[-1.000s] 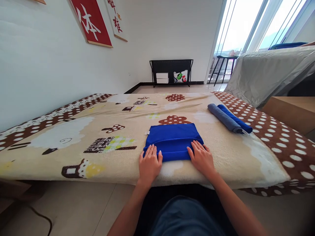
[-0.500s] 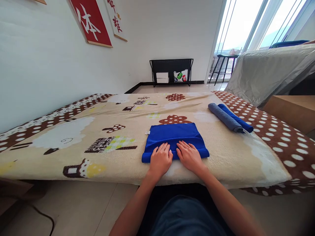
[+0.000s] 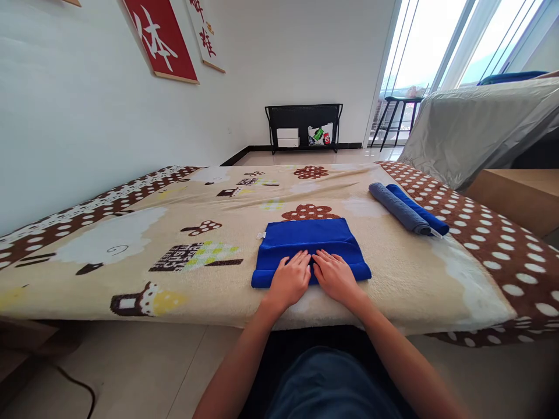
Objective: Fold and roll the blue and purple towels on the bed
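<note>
Left hand (image 3: 292,279) and right hand (image 3: 335,276) lay palm down, fingers extended and almost meeting, on a blue cloth (image 3: 301,231), covering the middle of its thick near edge; their palms were hidden. The cloth sat near the front of a patterned blanket (image 3: 227,297), which concealed its support. Farther right, a grey roll (image 3: 396,206) partly blocked a blue roll (image 3: 421,210). Beyond stood a black rack (image 3: 303,117) and, by the glaring window (image 3: 419,46), a stool (image 3: 404,100). One red scroll (image 3: 159,41) was cut off above.

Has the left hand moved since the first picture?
Yes. Against the nearer brown flower on the blanket, the left hand has moved right, closer to the right hand.
</note>
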Tool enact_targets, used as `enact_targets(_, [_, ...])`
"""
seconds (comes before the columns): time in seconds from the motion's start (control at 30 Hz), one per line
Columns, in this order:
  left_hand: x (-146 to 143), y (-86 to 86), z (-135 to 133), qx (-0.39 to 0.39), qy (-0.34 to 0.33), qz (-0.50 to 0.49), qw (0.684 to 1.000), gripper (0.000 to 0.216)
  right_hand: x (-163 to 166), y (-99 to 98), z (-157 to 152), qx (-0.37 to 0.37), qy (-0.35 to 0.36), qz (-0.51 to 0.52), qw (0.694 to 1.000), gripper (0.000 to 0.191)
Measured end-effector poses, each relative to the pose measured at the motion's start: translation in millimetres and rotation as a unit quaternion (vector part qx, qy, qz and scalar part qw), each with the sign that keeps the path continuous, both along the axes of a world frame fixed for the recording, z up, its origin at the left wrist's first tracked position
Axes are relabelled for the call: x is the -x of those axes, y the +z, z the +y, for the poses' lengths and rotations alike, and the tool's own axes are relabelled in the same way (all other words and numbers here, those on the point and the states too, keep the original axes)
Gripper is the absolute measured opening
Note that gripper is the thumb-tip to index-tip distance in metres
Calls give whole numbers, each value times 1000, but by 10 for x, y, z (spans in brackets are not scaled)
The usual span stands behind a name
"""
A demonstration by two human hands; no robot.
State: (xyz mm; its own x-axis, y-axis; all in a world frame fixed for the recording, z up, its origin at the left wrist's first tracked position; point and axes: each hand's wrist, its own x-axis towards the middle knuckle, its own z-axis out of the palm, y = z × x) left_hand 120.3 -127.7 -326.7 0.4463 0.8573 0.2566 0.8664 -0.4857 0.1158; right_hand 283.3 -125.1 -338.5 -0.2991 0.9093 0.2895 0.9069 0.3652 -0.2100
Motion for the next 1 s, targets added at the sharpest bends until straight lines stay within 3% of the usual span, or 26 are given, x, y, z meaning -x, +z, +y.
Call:
enact_targets(0.07, [-29, 27, 55, 30, -9, 6, 999, 45, 37, 6, 46, 9, 7, 2, 1000, 42])
enact_targets(0.27, [331, 32, 107, 26, 193, 7, 981, 49, -329, -19, 122, 22, -109, 9, 994, 45])
enact_targets(0.4, [469, 22, 57, -18, 255, 18, 967, 49, -498, -19, 58, 16, -178, -18, 984, 48])
enact_targets(0.5, [351, 36, 41, -29, 204, 31, 978, 48, -400, 5, 23, 16, -154, -22, 988, 49])
enact_targets(0.63, [65, 78, 119, 57, 22, 20, 998, 48, -100, 40, 67, 50, -26, 0, 998, 46])
enact_targets(0.7, [-23, 86, 187, 84, -8, 15, 996, 48, 6, 48, 127, 56, 1, 1, 998, 45])
enact_targets(0.8, [10, 68, 272, 85, 57, 4, 995, 50, -19, 41, 237, 59, -15, 9, 998, 46])
enact_targets(0.93, [262, 18, 295, 44, 207, -32, 977, 52, -333, 1, 341, 48, -104, 24, 993, 48])
enact_targets(1.0, [367, 2, 279, 11, 236, -44, 971, 49, -483, -20, 355, 38, -140, 28, 989, 49])
